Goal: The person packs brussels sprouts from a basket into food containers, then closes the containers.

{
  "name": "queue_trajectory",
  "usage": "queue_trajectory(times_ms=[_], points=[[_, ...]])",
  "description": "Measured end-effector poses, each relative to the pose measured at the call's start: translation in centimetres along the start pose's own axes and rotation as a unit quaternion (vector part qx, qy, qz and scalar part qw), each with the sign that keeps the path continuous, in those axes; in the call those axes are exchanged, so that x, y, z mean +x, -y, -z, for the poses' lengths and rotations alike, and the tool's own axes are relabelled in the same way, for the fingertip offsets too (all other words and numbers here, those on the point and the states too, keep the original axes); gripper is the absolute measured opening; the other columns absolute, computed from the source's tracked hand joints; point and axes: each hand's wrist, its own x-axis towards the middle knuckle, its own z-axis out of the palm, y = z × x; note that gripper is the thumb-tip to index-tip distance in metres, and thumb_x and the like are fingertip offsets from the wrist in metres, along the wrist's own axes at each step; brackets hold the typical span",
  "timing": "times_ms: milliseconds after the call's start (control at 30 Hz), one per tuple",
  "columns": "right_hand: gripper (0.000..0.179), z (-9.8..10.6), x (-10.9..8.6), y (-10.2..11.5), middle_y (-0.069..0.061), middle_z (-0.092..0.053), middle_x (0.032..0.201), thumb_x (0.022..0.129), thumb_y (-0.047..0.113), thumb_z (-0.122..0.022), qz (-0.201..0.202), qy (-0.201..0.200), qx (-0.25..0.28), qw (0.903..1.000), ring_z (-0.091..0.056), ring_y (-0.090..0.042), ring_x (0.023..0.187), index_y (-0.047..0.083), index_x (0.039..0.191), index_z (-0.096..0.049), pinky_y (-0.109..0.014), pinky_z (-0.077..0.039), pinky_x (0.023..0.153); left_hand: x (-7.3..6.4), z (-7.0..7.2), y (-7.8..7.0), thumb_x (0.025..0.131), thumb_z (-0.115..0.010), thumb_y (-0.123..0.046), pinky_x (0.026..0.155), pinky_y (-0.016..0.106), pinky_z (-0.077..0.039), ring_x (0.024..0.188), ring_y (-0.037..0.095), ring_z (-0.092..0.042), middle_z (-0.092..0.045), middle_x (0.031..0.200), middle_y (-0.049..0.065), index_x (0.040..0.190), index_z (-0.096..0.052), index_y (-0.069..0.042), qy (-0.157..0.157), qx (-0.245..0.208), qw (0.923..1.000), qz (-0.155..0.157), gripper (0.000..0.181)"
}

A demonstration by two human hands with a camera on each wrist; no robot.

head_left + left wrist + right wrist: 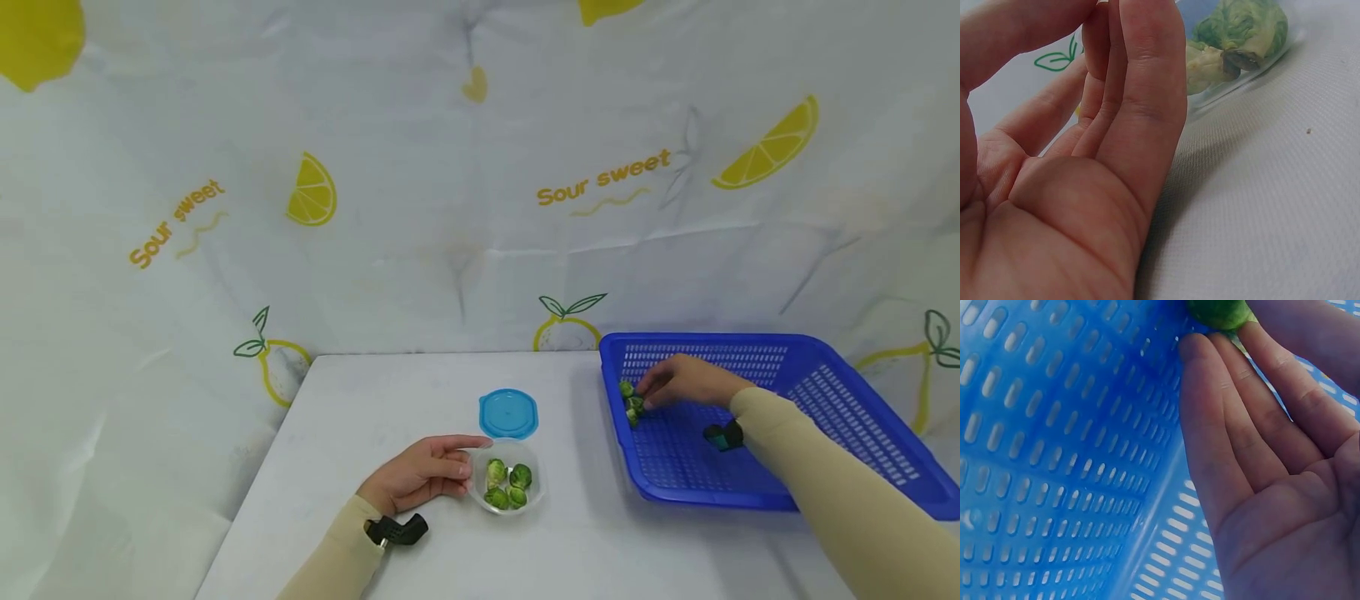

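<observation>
My left hand rests against the left side of a small clear plastic bowl, its index finger reaching along the far rim. Several green Brussels sprouts lie in that bowl. Behind it is a blue round lid, flat on the table. Over at the right, my right hand reaches down into a blue plastic basket. Its thumb and fingertips pinch a Brussels sprout, only partly in frame in the right wrist view. Other sprouts sit by the basket's left wall.
The white table meets a hanging white sheet printed with lemons at its back edge. The basket's raised slotted walls surround my right hand. A gap of tabletop separates bowl and basket.
</observation>
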Motion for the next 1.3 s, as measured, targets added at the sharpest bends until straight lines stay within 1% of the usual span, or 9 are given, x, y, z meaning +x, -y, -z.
queue_trajectory(times_ms=[167,267,500,633,867,1100,1200,1300], points=[[0.034,-0.3,0.1,0.0,-0.008,-0.081,0.113,0.092,0.023,-0.086,-0.001,0.001,0.008,1.0000,-0.075,-0.021,0.104,0.003,0.118,-0.079,-0.049,-0.063,0.096,0.2,0.2,0.2,0.101,-0.072,-0.006,0.086,0.025,-0.066,0.089,0.008,-0.073,-0.069,0.105,-0.001,0.160,-0.050,-0.005,0.001,0.004,1.0000,-0.004,0.063],[0.032,-0.4,0.2,0.2,-0.007,-0.081,0.111,0.092,0.022,-0.085,0.003,-0.001,0.005,1.0000,-0.075,-0.020,0.102,0.002,0.116,-0.079,-0.047,-0.064,0.094,0.2,0.3,0.2,0.101,-0.073,-0.007,0.086,0.024,-0.065,0.089,0.008,-0.073,-0.069,0.105,-0.001,0.160,-0.051,-0.005,0.001,0.007,1.0000,-0.004,0.063],[0.029,-0.5,0.0,0.4,-0.006,-0.081,0.108,0.092,0.019,-0.085,0.005,-0.005,0.011,0.9999,-0.075,-0.018,0.099,0.001,0.114,-0.078,-0.045,-0.064,0.092,0.2,0.1,0.0,0.101,-0.073,-0.007,0.087,0.025,-0.065,0.090,0.008,-0.073,-0.069,0.106,-0.002,0.161,-0.050,-0.006,0.001,0.005,1.0000,-0.001,0.064],[0.028,-0.4,0.1,0.4,-0.006,-0.081,0.108,0.092,0.018,-0.085,0.010,-0.005,0.010,0.9999,-0.075,-0.019,0.098,0.002,0.113,-0.078,-0.046,-0.064,0.093,0.2,0.0,-0.1,0.101,-0.072,-0.006,0.086,0.024,-0.065,0.089,0.007,-0.073,-0.069,0.105,-0.002,0.161,-0.050,-0.006,0.004,0.005,1.0000,-0.003,0.064],[0.029,-0.2,-0.1,0.3,-0.008,-0.082,0.108,0.093,0.020,-0.084,0.021,-0.004,-0.005,0.9998,-0.076,-0.019,0.098,0.001,0.115,-0.080,-0.048,-0.064,0.093,0.1,-0.1,-0.1,0.100,-0.074,-0.007,0.086,0.025,-0.065,0.089,0.008,-0.073,-0.069,0.105,-0.002,0.160,-0.051,-0.007,-0.003,0.001,1.0000,0.001,0.065],[0.030,0.5,-1.1,0.3,-0.006,-0.082,0.110,0.093,0.026,-0.084,0.019,-0.016,-0.019,0.9995,-0.074,-0.016,0.099,0.006,0.116,-0.082,-0.044,-0.064,0.092,0.1,-0.1,-0.1,0.103,-0.066,-0.002,0.086,0.025,-0.065,0.089,0.007,-0.073,-0.068,0.102,-0.003,0.160,-0.051,-0.007,-0.005,0.005,1.0000,0.000,0.059],[0.031,0.9,-1.8,0.7,-0.005,-0.081,0.113,0.094,0.029,-0.083,0.024,-0.027,-0.024,0.9991,-0.074,-0.017,0.102,0.008,0.117,-0.082,-0.047,-0.064,0.093,0.1,-0.2,-0.1,0.104,-0.065,-0.002,0.086,0.025,-0.065,0.089,0.007,-0.072,-0.068,0.101,-0.004,0.161,-0.051,-0.006,-0.004,0.006,1.0000,-0.001,0.059],[0.032,1.4,-2.6,1.3,-0.005,-0.081,0.116,0.095,0.032,-0.083,0.027,-0.038,-0.030,0.9985,-0.074,-0.020,0.106,0.010,0.119,-0.081,-0.051,-0.063,0.095,0.1,-0.2,-0.1,0.103,-0.067,-0.004,0.086,0.024,-0.065,0.089,0.007,-0.072,-0.067,0.099,-0.004,0.160,-0.051,-0.006,-0.003,0.008,1.0000,-0.003,0.059]])
